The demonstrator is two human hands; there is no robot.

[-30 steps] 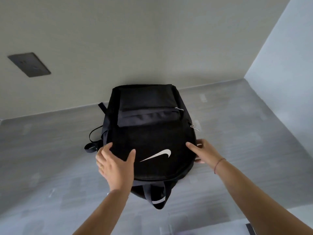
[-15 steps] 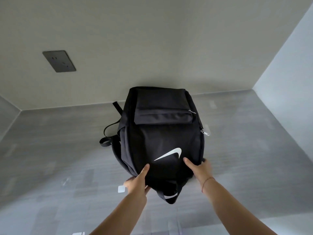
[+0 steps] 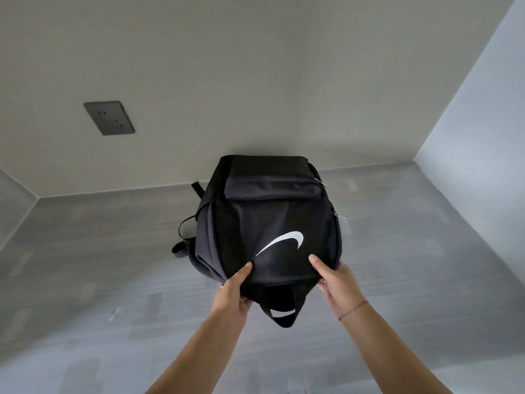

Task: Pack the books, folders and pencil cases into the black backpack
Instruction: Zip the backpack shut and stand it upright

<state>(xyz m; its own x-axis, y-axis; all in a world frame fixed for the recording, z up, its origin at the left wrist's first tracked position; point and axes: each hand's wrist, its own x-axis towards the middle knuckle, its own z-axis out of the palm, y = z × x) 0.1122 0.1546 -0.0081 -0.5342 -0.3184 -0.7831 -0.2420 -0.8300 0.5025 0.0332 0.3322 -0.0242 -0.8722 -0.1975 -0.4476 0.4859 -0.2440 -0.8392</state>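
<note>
Head view: backpack [image 3: 278, 220], logo up
Left grip [image 3: 231, 291]: curled round its near corner
Right grip [image 3: 338, 282]: clasps the corner opposite
Loop [image 3: 281, 315]: between both grips

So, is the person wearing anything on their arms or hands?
Very little. No sleeves are in view, and neither the left hand nor the right hand has a glove. The only item I can make out is a thin dark string bracelet around the right wrist. No watch shows.
</note>
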